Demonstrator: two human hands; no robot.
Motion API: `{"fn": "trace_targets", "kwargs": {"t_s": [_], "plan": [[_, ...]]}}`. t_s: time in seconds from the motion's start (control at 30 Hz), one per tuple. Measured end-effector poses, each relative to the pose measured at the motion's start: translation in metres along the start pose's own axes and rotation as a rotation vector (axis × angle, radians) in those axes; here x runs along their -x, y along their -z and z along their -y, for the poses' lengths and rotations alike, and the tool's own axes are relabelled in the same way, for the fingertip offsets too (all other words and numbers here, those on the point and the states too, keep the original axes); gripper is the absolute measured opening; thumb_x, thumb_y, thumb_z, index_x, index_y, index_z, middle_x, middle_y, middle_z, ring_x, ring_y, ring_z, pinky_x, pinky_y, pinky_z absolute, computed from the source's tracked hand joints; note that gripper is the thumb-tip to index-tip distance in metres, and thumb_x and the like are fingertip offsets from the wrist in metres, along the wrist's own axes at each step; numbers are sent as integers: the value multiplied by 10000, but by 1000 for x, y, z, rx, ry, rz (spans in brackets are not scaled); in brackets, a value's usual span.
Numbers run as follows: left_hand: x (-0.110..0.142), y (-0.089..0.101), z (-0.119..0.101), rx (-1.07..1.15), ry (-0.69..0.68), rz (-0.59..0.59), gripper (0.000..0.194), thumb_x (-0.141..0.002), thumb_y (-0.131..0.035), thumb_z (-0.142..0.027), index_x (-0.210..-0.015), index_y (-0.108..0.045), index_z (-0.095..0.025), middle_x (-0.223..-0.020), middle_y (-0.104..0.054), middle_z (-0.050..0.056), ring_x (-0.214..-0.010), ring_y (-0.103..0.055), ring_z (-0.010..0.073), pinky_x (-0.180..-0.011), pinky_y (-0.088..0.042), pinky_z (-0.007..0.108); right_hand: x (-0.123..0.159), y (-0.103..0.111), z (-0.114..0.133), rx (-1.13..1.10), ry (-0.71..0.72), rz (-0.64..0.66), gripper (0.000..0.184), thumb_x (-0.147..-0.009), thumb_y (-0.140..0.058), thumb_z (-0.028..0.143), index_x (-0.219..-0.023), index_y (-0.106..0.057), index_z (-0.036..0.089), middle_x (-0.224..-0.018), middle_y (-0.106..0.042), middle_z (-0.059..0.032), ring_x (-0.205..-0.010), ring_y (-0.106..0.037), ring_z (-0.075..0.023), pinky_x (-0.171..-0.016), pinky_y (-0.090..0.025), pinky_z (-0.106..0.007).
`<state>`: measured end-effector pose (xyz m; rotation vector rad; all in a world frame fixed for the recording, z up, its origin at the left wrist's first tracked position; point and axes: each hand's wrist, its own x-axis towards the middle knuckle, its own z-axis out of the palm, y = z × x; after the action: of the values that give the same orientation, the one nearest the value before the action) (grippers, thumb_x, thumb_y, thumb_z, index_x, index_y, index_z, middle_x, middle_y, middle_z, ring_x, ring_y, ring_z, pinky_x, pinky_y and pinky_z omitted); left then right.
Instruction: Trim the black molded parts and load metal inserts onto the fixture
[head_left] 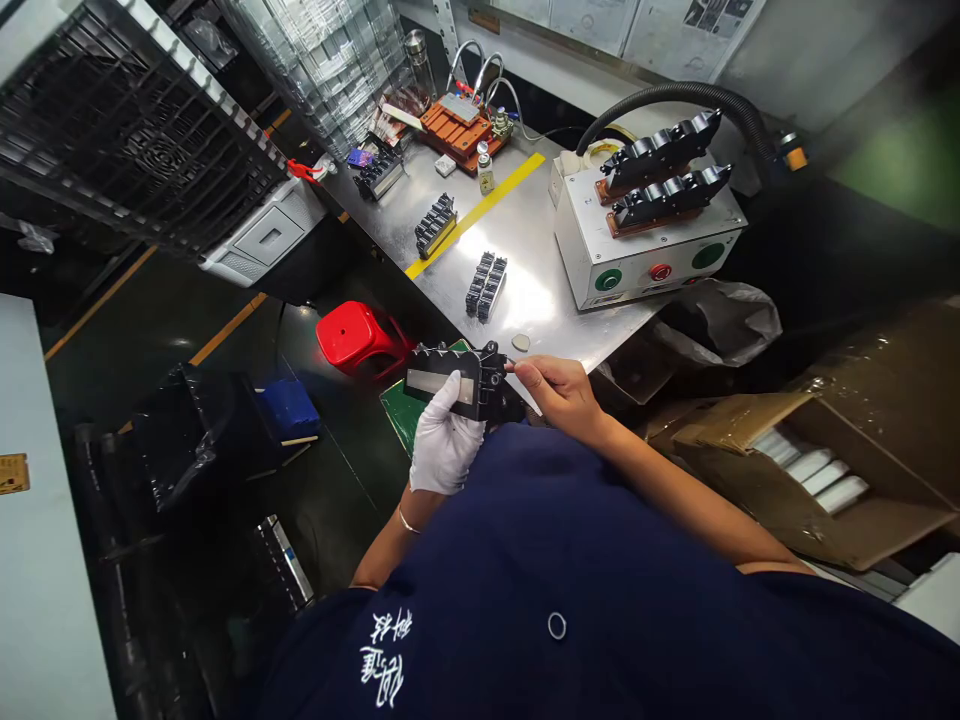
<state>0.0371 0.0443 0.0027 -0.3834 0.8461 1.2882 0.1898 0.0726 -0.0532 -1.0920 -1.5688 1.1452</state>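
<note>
My left hand, in a white glove, grips a black plastic housing with a pale strip along its face. The thumb presses on that face. At the housing's right end my bare right hand is closed in a pinch, thumb against forefinger. Something thin seems to be between those fingertips, too small to name. On the metal table beyond lie a pair of black ribbed parts and another black ribbed part by a yellow tape line.
A white control box with buttons carries two black parts on brown holders. Behind stand an orange-brown fixture and a small bottle. A red stool is at left, a fan unit beyond it, an open carton at right.
</note>
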Motion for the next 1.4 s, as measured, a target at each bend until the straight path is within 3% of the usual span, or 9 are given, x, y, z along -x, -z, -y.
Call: {"fn": "trace_targets", "kwargs": {"t_s": [0.27,0.4,0.53,0.67,0.77,0.87,1.03,1.23,1.4], "plan": [[-1,5,5,-111,-113,5,407,-975,-365,-69,-1297,-596,-159,-1011,-765,46,-962,-721,138,-856,-578,192,3,-11,-7,-3,-7,-33,526,-914,-450,603,-753,-709,174,-664,-646,-31,-640,-581,-156,-620,-462,-286],[6,11,6,-180,-123,-23,379,-960,-412,-81,-1261,-624,-168,-977,-769,39,-1026,-704,164,-981,-537,277,-5,-15,-40,3,-197,-171,644,-821,-461,739,-726,-719,157,-611,-605,-33,-641,-572,-167,-634,-455,-297],[9,12,2,-204,-179,-4,375,-909,-483,-38,-1202,-657,-194,-920,-771,16,-997,-712,149,-1024,-505,289,-8,2,-62,25,-368,-273,712,-761,-452,806,-699,-716,148,-514,-508,-6,-601,-536,-161,-599,-427,-292],[-3,15,-4,-220,-217,48,363,-874,-510,-16,-1161,-662,-179,-908,-767,9,-855,-732,113,-916,-555,236,0,13,-29,-9,-262,-99,653,-803,-477,748,-749,-728,148,-563,-536,-6,-600,-527,-145,-583,-414,-275],[-9,20,-5,-303,-292,102,371,-818,-615,-51,-1155,-665,-198,-970,-762,8,-919,-724,130,-903,-555,227,5,14,6,-11,-151,46,582,-858,-467,681,-753,-711,163,-639,-595,-18,-632,-542,-143,-589,-422,-265],[-7,24,-2,-435,-385,149,456,-736,-746,-132,-1173,-660,-228,-1062,-747,14,-1041,-694,178,-929,-547,265,7,14,25,3,-72,145,545,-891,-462,625,-606,-581,176,-581,-509,2,-574,-467,-114,-544,-380,-249],[-2,24,2,-578,-550,203,556,-668,-823,-230,-1194,-651,-286,-1160,-712,9,-1148,-644,214,-983,-522,312,7,16,30,30,-59,227,542,-925,-445,555,-536,-345,191,-547,-309,38,-517,-310,-76,-485,-276,-243],[-7,30,-1,-698,-611,160,609,-651,-838,-304,-1224,-632,-270,-1188,-693,23,-1170,-626,235,-1052,-484,374,7,16,34,-42,-196,336,514,-923,-458,549,-564,-454,181,-551,-413,29,-513,-424,-88,-521,-355,-244],[-11,40,-2,-740,-654,128,662,-633,-854,-348,-1244,-604,-292,-1224,-675,27,-1199,-606,242,-1075,-465,407,5,18,31,-12,-229,358,549,-924,-439,578,-549,-466,177,-525,-456,23,-520,-422,-94,-533,-339,-255]]}}
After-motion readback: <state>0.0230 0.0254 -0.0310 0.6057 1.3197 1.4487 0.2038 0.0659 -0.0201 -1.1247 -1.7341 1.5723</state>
